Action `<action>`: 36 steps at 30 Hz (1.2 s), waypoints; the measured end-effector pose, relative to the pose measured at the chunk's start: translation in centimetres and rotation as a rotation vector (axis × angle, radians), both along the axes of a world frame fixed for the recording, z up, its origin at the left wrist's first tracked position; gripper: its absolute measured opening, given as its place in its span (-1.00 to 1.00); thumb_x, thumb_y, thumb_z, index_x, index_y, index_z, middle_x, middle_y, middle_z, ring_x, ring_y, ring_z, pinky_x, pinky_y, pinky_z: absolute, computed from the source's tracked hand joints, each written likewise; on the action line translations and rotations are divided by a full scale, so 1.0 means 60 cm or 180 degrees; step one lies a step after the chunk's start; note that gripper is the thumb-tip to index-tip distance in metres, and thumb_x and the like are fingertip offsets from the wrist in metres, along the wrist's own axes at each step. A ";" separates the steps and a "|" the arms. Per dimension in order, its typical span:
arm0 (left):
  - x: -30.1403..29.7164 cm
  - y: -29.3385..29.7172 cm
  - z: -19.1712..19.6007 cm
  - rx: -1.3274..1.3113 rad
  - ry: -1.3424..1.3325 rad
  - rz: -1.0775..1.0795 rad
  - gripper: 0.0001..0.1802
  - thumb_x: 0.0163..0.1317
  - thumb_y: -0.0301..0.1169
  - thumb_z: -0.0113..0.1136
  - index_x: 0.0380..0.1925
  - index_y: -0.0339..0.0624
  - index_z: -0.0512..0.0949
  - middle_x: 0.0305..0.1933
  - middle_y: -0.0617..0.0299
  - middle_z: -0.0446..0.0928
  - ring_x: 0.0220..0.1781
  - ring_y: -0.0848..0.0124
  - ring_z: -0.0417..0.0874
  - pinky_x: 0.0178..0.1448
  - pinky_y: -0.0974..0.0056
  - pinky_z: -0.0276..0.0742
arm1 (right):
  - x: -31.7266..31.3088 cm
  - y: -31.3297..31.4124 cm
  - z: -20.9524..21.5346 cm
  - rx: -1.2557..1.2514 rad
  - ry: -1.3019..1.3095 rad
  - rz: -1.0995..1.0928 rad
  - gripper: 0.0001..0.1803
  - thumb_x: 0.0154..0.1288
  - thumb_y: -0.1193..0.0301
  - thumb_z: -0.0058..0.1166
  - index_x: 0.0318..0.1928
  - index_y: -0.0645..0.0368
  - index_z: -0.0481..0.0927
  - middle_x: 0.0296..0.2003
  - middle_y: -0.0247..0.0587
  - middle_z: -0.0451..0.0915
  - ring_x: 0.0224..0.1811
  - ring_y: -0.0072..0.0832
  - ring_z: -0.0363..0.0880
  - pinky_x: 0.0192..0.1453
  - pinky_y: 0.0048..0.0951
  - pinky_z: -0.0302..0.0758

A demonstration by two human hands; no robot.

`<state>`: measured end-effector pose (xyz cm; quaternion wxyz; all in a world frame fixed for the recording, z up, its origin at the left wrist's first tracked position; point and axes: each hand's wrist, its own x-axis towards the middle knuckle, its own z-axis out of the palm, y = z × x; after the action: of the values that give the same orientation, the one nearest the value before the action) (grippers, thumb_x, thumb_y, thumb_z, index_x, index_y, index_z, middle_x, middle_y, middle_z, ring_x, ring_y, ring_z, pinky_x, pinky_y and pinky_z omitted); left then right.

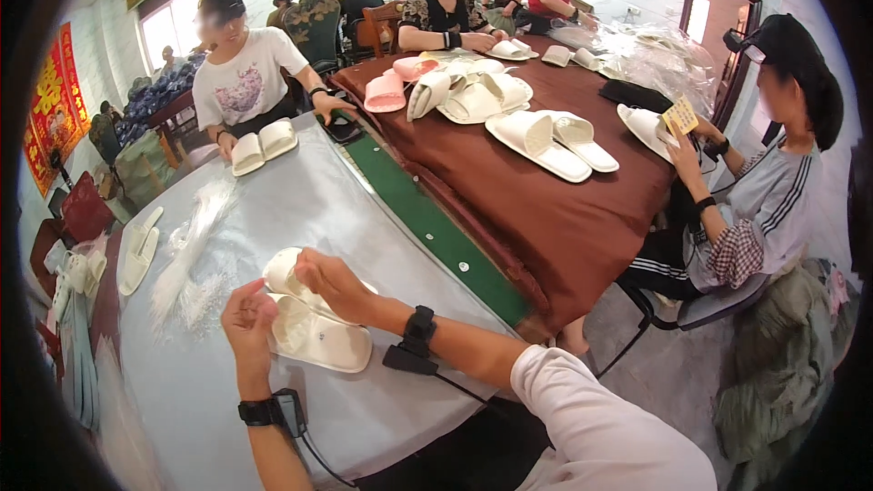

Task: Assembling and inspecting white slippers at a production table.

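Note:
A pair of white open-toed slippers (322,337) lies on the grey-covered table in front of me, soles down, side by side. My left hand (247,320) is raised beside their left edge, fingers loosely curled and thumb apart, with nothing visible in it. Above the slippers, my right hand (335,285) has its fingertips pinched together; whatever is between them is too small to make out. It partly hides the far slipper. Both my wrists carry black straps with small boxes and cables.
Clear thin plastic strands (193,259) lie left of the slippers, near another white pair (140,251). Across the table a person holds a white pair (265,146). The brown-covered table (436,159) bears several slippers and plastic bags (657,59). A person at right holds a yellow card (679,115).

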<state>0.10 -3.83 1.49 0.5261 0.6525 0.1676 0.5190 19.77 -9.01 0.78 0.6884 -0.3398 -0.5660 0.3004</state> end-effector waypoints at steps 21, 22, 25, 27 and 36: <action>0.031 -0.035 0.033 0.0920 0.0783 0.0644 -0.80 0.10 -0.61 0.47 -0.23 -0.21 0.77 -0.26 0.23 0.71 -0.21 0.44 0.69 -0.08 0.35 0.57 | 0.007 -0.005 -0.020 -0.0733 -0.0615 0.0671 -0.64 0.63 0.19 -0.10 -0.22 0.22 0.52 -0.40 -0.37 0.42 -0.33 -0.58 0.36 -0.22 -0.45 0.37; 0.029 -0.032 0.033 0.0838 0.0895 0.0617 -0.79 0.10 -0.61 0.46 -0.22 -0.18 0.77 -0.27 0.25 0.70 -0.20 0.46 0.67 -0.06 0.35 0.56 | 0.010 -0.004 -0.023 -0.0848 -0.0560 0.0687 -0.61 0.64 0.16 -0.12 -0.25 0.21 0.50 -0.40 -0.39 0.40 -0.34 -0.58 0.33 -0.23 -0.45 0.35; 0.022 -0.026 0.028 0.1021 0.0945 0.0686 -0.83 0.12 -0.57 0.46 -0.25 -0.19 0.76 -0.27 0.24 0.69 -0.22 0.44 0.67 -0.06 0.33 0.56 | 0.007 -0.007 -0.013 -0.0882 -0.0678 0.0810 -0.58 0.65 0.11 -0.15 -0.26 0.18 0.49 -0.40 -0.44 0.39 -0.35 -0.62 0.30 -0.25 -0.48 0.33; 0.021 -0.029 0.033 0.1140 0.0995 0.0755 -0.85 0.12 -0.56 0.46 -0.27 -0.20 0.75 -0.28 0.24 0.69 -0.22 0.42 0.67 -0.06 0.33 0.56 | 0.006 -0.006 -0.012 -0.0954 -0.0697 0.0901 -0.59 0.65 0.12 -0.14 -0.25 0.17 0.50 -0.40 -0.46 0.39 -0.35 -0.64 0.30 -0.25 -0.51 0.32; 0.021 -0.017 0.031 0.1410 0.0837 0.1485 -0.89 0.16 -0.56 0.40 -0.30 -0.20 0.70 -0.31 0.19 0.66 -0.29 0.32 0.63 -0.12 0.26 0.56 | 0.021 0.005 -0.009 -0.1187 0.0334 0.1263 -0.80 0.56 0.30 0.07 -0.13 0.19 0.57 -0.41 -0.51 0.43 -0.46 -0.79 0.31 -0.42 -0.65 0.26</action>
<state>1.36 -4.83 3.34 0.2129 0.7562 0.2619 0.5606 21.04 -8.73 0.22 0.5701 -0.3270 -0.5200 0.5456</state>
